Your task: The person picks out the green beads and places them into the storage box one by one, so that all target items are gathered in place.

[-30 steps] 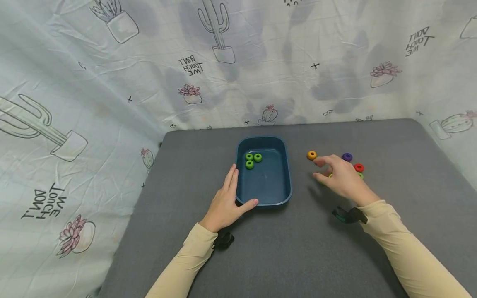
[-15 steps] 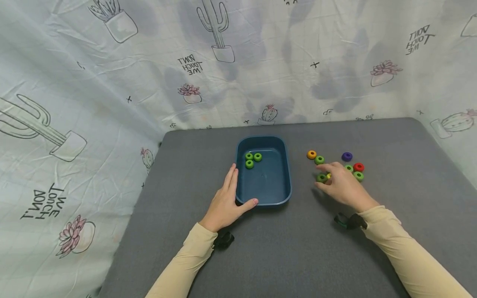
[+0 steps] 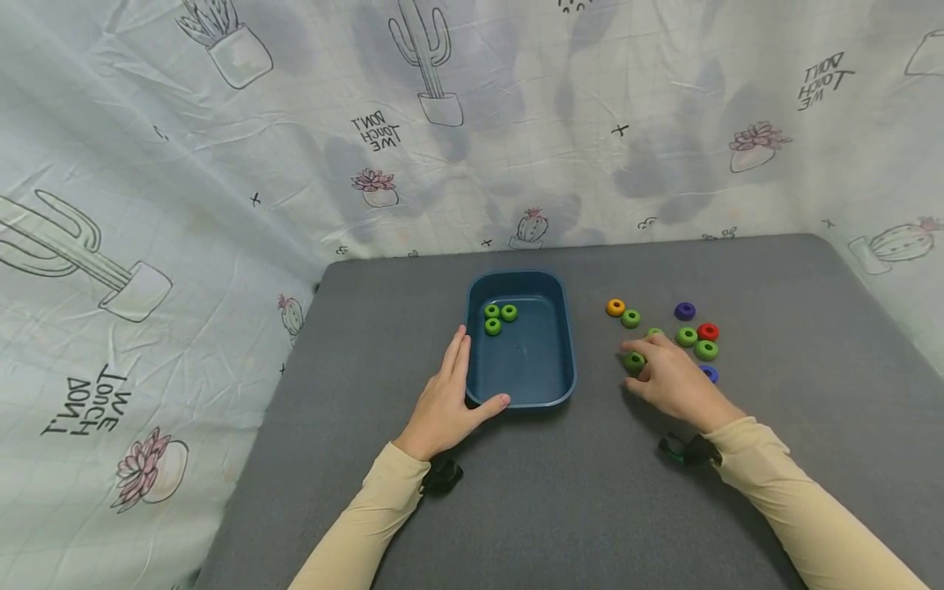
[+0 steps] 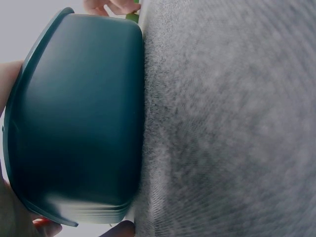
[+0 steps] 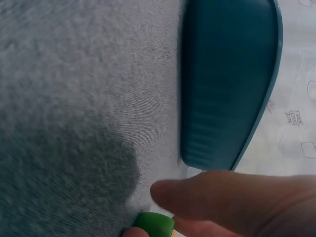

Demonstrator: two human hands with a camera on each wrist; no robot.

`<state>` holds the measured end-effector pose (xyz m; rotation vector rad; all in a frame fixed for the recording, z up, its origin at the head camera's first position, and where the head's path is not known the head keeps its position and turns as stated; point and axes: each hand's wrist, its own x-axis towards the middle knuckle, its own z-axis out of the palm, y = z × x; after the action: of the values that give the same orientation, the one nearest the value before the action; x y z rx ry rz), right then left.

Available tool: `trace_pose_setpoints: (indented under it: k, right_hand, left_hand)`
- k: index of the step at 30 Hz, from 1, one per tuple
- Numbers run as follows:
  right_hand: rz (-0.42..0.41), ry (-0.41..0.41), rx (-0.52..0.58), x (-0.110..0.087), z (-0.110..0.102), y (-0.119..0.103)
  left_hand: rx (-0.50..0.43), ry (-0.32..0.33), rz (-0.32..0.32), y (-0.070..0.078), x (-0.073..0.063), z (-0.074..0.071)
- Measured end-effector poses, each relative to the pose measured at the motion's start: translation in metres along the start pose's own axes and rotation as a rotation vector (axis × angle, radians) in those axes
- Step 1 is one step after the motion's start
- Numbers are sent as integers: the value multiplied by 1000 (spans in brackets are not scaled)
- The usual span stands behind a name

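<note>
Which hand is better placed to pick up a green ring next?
Probably the right hand: a green ring lies between its finger and thumb, while the left hand touches the tray.

A grey worktop [image 3: 560, 508] with rounded far corners lies before a pale, creased cloth [image 3: 295, 123] that hangs beyond its far edge and its left edge. Above the far edge the cloth bears a tall potted cactus [image 3: 428, 65], 2 pink succulents [image 3: 375, 185], nearer the left and right corners, and a small round cactus [image 3: 531, 225] just over the edge. Off the left edge are a larger cactus [image 3: 83, 250], dark lettering [image 3: 88, 399] and another pink succulent [image 3: 147, 463] lower down.
</note>
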<state>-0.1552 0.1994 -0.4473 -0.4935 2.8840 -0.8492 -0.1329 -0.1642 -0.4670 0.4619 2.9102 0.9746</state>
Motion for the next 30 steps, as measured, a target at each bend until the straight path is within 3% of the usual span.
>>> trace_pose_setpoints:
  k: [18, 30]
  right_hand:
    - [-59, 35, -26, 0, 6, 0]
    - [-84, 39, -34, 3, -2, -13]
  left_hand:
    - [1, -3, -6, -2, 0, 0]
    - [-6, 9, 14, -3, 0, 1]
